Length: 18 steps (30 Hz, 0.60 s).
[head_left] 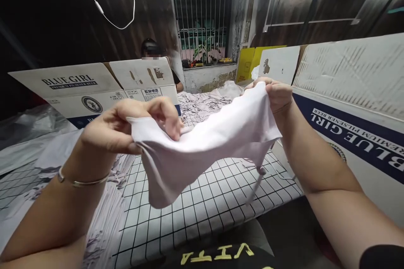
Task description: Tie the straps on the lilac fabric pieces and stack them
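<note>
A pale pinkish-white cloth piece (pixel 202 143) is stretched in the air between my two hands, with a thin strip dangling from its right end. My left hand (pixel 126 124) pinches the upper left corner between thumb and fingers, while its other fingers curl over the top edge. At the upper right end, my right hand (pixel 274 92) is closed on the cloth, gripping it higher than the left. Below the cloth lies a white table cover (pixel 195 218) with a black grid. Stacks of similar pale cloth (pixel 105 218) lie by my left forearm.
Printed cardboard boxes stand left (pixel 94 88) and right (pixel 353 105) of the table. A loose heap of pale pieces (pixel 202 105) covers the far end. Behind the left box is another person (pixel 151 48). Clear plastic (pixel 41 124) lies at the left, and a barred window (pixel 203 25) is beyond.
</note>
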Each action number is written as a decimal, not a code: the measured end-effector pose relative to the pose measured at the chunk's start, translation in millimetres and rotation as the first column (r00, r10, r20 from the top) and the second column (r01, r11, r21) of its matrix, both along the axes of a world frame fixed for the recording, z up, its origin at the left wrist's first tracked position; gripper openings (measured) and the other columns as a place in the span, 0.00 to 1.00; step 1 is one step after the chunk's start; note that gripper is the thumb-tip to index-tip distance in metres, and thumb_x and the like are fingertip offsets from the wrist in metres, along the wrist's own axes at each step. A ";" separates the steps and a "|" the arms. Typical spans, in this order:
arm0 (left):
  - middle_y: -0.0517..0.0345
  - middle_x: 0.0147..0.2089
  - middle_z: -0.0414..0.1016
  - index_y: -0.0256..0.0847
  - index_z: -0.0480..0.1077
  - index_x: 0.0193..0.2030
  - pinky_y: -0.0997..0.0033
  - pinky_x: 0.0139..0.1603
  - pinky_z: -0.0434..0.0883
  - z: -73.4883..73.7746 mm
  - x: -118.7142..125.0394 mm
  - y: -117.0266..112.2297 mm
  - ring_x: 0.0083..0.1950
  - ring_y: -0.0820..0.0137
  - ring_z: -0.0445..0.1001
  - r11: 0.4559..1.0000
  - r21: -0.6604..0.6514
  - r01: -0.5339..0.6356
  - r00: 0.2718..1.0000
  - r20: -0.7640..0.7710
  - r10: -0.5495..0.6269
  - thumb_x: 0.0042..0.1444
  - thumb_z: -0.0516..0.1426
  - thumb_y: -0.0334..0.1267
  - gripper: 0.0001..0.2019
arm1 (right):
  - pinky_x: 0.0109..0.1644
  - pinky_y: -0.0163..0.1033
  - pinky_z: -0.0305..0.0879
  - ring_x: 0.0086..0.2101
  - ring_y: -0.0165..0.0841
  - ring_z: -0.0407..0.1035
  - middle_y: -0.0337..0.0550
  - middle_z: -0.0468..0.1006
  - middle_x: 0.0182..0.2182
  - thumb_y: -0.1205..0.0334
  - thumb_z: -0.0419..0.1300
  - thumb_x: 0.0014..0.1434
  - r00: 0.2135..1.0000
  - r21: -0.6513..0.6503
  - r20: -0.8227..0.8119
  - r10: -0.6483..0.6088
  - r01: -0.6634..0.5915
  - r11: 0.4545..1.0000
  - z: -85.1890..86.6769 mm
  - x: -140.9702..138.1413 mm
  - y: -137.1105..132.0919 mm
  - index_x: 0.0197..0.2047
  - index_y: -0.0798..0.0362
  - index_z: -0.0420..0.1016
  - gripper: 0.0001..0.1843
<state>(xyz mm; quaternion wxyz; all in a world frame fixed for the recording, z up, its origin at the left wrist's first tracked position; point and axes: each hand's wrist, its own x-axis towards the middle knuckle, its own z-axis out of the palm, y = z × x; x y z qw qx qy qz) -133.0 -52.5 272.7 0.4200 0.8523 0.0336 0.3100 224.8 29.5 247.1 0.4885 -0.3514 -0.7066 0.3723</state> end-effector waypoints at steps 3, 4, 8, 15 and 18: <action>0.52 0.34 0.77 0.37 0.77 0.26 0.59 0.42 0.76 4.8 -23.4 16.2 0.36 0.64 0.76 0.990 0.054 -0.133 0.991 -0.001 0.133 0.49 0.65 0.41 0.09 | 0.34 0.37 0.63 0.25 0.27 0.68 0.35 0.73 0.25 0.47 0.69 0.39 0.963 -0.018 -0.141 0.230 -0.235 0.972 2.6 15.0 9.9 0.26 0.55 0.69 0.21; 0.53 0.33 0.77 0.37 0.78 0.30 0.62 0.40 0.76 6.0 -30.7 21.0 0.35 0.66 0.76 0.977 0.053 -0.205 0.978 -0.037 0.207 0.50 0.65 0.40 0.07 | 0.34 0.37 0.63 0.26 0.27 0.68 0.35 0.74 0.25 0.50 0.71 0.38 0.949 -0.009 -0.171 0.263 -0.269 0.963 2.6 20.2 13.7 0.26 0.55 0.71 0.19; 0.52 0.37 0.79 0.39 0.78 0.45 0.63 0.39 0.76 9.0 -48.2 40.6 0.37 0.67 0.75 0.864 0.001 -0.504 0.820 -0.316 0.478 0.53 0.64 0.37 0.12 | 0.37 0.40 0.66 0.31 0.32 0.71 0.40 0.77 0.30 0.54 0.73 0.38 0.959 -0.023 -0.133 0.250 -0.255 0.967 2.3 33.5 30.2 0.27 0.52 0.76 0.15; 0.49 0.55 0.70 0.40 0.79 0.33 0.66 0.54 0.69 -2.4 -63.4 94.9 0.56 0.60 0.69 0.721 0.267 -0.639 0.601 -0.412 0.685 0.49 0.63 0.48 0.13 | 0.39 0.42 0.64 0.31 0.32 0.68 0.40 0.75 0.26 0.50 0.74 0.35 0.913 -0.130 0.381 0.146 -0.103 0.986 8.5 16.2 72.3 0.28 0.55 0.78 0.20; 0.54 0.42 0.75 0.39 0.77 0.30 0.68 0.49 0.69 -10.8 -74.2 115.5 0.44 0.64 0.72 0.604 0.408 -0.685 0.395 -0.489 0.778 0.47 0.61 0.54 0.18 | 0.37 0.40 0.63 0.31 0.32 0.68 0.40 0.75 0.26 0.47 0.74 0.36 0.875 -0.099 0.476 0.090 -0.048 0.994 6.2 1.0 81.8 0.29 0.55 0.78 0.22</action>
